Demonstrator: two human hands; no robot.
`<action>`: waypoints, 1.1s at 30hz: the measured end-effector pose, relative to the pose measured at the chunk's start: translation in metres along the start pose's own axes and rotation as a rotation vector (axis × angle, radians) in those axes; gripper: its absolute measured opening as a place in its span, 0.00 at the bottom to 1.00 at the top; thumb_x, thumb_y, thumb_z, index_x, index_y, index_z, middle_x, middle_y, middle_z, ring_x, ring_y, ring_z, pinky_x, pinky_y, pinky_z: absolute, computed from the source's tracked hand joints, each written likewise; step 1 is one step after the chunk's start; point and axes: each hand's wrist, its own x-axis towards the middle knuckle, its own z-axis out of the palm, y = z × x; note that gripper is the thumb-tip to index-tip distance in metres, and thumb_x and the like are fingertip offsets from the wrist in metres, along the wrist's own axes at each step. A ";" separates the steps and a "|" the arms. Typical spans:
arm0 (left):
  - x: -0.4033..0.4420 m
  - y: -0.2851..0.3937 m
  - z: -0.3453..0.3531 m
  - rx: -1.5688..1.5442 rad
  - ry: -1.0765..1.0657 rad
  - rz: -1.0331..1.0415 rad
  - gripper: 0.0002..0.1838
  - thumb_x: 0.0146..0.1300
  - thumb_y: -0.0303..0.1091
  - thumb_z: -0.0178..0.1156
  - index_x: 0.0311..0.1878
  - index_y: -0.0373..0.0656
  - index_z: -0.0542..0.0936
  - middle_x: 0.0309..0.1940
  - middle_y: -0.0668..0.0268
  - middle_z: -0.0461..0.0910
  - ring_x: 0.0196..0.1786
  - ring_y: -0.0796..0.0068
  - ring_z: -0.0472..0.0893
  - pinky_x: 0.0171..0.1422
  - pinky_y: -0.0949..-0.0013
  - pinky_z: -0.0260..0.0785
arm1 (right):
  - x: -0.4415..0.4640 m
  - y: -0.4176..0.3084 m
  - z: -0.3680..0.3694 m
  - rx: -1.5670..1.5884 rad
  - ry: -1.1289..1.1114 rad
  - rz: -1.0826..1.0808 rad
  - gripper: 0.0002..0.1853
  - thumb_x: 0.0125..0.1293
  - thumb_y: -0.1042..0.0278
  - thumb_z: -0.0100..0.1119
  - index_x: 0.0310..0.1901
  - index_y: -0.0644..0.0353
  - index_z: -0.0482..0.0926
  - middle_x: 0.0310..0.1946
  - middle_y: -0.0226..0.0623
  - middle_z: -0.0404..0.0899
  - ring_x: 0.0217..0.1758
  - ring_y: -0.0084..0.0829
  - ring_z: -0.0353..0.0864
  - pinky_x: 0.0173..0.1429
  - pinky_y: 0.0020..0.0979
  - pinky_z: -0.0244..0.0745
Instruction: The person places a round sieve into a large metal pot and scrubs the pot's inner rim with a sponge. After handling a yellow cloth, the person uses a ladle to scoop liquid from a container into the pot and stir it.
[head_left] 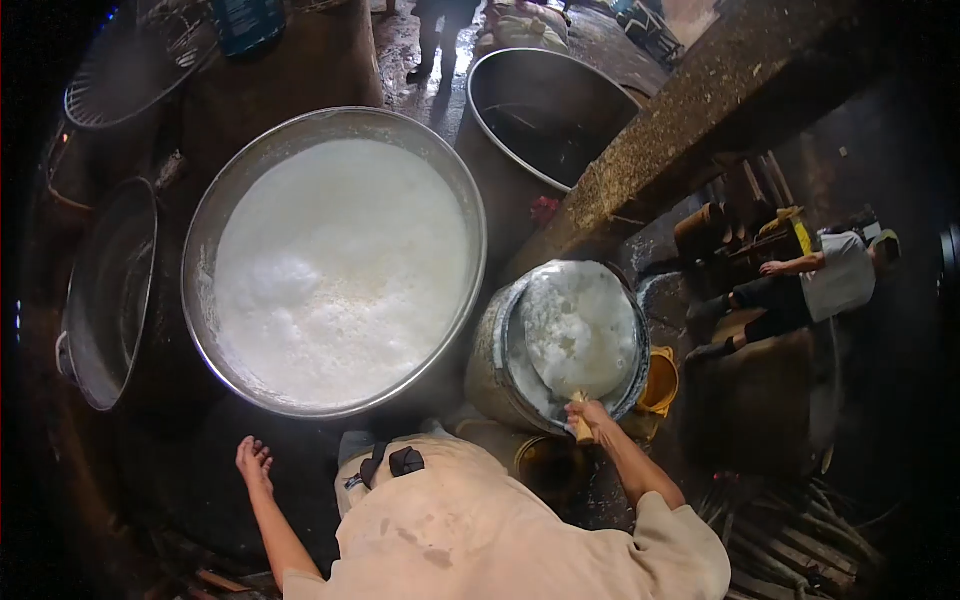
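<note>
My right hand (590, 420) is closed around a short light-coloured wooden handle (583, 432) at the near rim of a metal drum (490, 350). From the handle a round, pale ladle or scoop (575, 335) seems to extend over the drum, with white foamy matter on it. My left hand (255, 460) hangs in the air with nothing in it, fingers loosely apart, below the rim of a large round metal pan (200, 340). White frothy liquid (340, 270) fills much of that pan.
A tall open vat (480, 110) stands beyond the drum, beside a thick slanting post (650, 150). Yellow bucket (658, 385) right of the drum; empty-looking basin (110, 290) at left. One person (840, 275) is at right, another's legs (437, 45) at top. Firewood (800, 540) lies lower right.
</note>
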 end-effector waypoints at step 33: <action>0.123 0.088 0.079 0.550 0.437 0.373 0.24 0.66 0.46 0.39 0.37 0.29 0.71 0.33 0.39 0.75 0.38 0.41 0.75 0.43 0.50 0.66 | 0.035 0.060 0.505 -0.319 -0.501 -0.011 0.05 0.53 0.74 0.55 0.28 0.58 0.69 0.16 0.28 0.65 0.14 0.22 0.66 0.17 0.26 0.63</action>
